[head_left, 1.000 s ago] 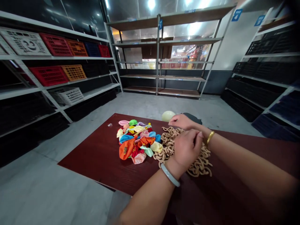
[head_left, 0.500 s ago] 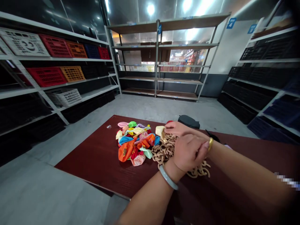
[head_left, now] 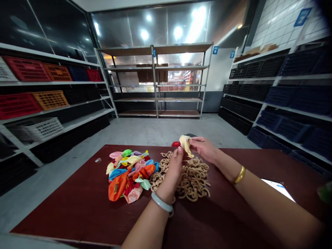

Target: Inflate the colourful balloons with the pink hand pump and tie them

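My right hand [head_left: 204, 148] pinches a limp cream piece [head_left: 185, 143], like a deflated balloon or small cloth pouch, above the table. Closed fingertips of my left hand [head_left: 175, 162] meet the left edge of this piece; what they grip, if anything, is hidden. Under and around both hands lies a heap of tan, curved, ring-like pieces [head_left: 194, 181], partly covered by my left hand. To its left is a pile of similar limp pieces [head_left: 119, 186] in orange, red, blue, green, pink and yellow. Behind the cream piece a red rounded thing [head_left: 175, 144] shows.
The dark red table [head_left: 77, 193] carries both heaps. Beneath my right forearm a phone with a lit screen [head_left: 278, 188] lies on it. A small clear scrap [head_left: 98, 160] rests at the left. Shelves with red crates [head_left: 19, 103] and dark blue crates [head_left: 301, 126] stand around.
My view has turned right and tilted up. My hands, crossed close together over the tan heap before, are now apart at the wrists. The cream piece is now raised, with my right hand's pinch plainly visible.
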A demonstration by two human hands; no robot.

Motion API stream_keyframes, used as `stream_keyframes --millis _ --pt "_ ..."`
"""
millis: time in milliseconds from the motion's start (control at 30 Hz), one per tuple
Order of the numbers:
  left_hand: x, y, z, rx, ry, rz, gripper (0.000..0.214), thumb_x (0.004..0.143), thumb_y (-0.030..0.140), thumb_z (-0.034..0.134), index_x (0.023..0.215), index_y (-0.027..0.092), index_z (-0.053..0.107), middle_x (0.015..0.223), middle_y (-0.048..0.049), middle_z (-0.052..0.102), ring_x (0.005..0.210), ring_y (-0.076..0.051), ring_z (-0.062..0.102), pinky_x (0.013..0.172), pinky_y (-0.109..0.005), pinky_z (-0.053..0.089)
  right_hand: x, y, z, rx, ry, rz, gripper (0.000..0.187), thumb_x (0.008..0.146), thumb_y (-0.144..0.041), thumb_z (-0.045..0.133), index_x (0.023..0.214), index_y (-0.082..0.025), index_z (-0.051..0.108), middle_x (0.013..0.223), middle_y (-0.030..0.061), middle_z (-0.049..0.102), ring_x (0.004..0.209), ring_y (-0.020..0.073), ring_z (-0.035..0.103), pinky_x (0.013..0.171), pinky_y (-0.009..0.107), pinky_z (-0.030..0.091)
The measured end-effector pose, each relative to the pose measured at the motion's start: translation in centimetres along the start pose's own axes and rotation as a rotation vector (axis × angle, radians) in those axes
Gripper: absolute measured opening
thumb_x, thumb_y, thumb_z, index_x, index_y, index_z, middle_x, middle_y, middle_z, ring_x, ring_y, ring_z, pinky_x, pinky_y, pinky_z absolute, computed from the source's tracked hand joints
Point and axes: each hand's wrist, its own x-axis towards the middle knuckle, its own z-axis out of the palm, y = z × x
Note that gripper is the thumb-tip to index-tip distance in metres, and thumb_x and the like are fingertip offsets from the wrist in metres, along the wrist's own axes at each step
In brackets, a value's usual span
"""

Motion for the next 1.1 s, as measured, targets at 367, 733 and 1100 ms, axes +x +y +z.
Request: stream_keyframes --millis 367,733,1100 --pt "-0.3 -0.8 0.5 -0.188 -0.279 -0.240 0.033 0.066 0.028 0.079 0.090 0.011 0.062 0.073 -0.0048 0.064 0.059 -0.009 0.061 0.047 -0.014 0.042 -3.5 0.4 -1.1 0.057 0.030 0.045 0.026 0.074 -0.034 0.063 0.093 -0.019 0.069 0.085 0.0056 0.070 0.067 0.0157 0.061 0.057 0.027 0.048" --pt "-1.1 -0.1 0.6 -0.422 -0.325 -0.350 0.017 0.081 0.025 0.066 0.088 0.009 0.066 0.086 -0.0100 0.067 0.077 -0.014 0.066 0.067 -0.021 0.053 -4.9 1.3 -5.5 -0.657 0.365 0.017 0.046 0.080 -0.049 0.054 0.113 -0.019 0.063 0.110 0.0107 0.066 0.102 0.0240 0.060 0.086 0.037 0.047" --pt "1.2 0.9 -1.6 -0.740 0.038 -0.235 0.014 0.087 0.014 0.055 0.095 0.006 0.063 0.090 -0.0123 0.069 0.080 -0.016 0.068 0.073 -0.025 0.057 -12.1 4.3 -13.1 -1.650 0.318 0.439 0.054 0.073 -0.057 0.057 0.108 -0.016 0.057 0.099 0.0145 0.065 0.089 0.0312 0.063 0.069 0.037 0.043"
